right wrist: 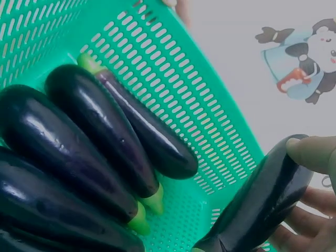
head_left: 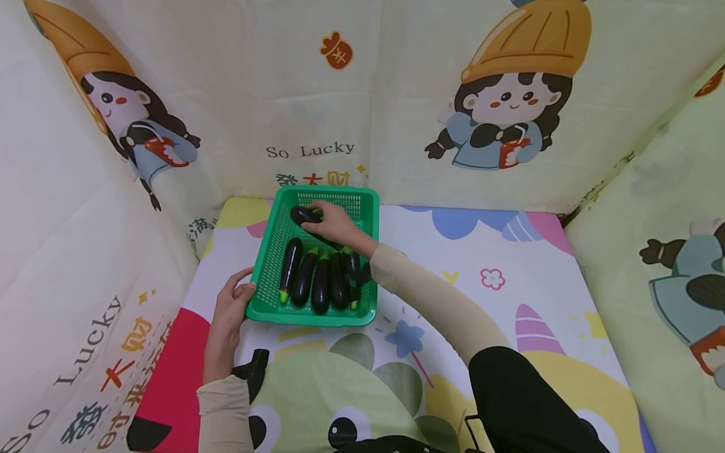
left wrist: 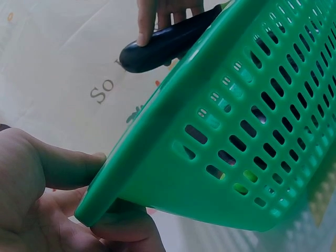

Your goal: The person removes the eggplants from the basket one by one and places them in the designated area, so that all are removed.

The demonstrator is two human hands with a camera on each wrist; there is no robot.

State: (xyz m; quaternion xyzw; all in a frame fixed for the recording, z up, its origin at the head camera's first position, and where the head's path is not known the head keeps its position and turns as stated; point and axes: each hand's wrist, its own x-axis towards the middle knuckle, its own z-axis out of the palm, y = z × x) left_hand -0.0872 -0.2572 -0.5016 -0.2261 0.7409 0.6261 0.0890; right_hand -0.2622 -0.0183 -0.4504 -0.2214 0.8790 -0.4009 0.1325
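A green plastic basket with slotted walls stands on the table. My left hand grips its left rim, the thumb on one side of the rim and fingers on the other in the left wrist view. In my right hand is a dark purple eggplant, held between thumb and fingers over the far part of the basket. Several more eggplants lie side by side in the near part of the basket, some with green stem ends. The right wrist view shows one slimmer eggplant nearest the slotted wall.
The table is covered by a colourful cartoon cloth. Pale printed fabric hangs as walls at the back and both sides, and the basket's far rim is close to the back one.
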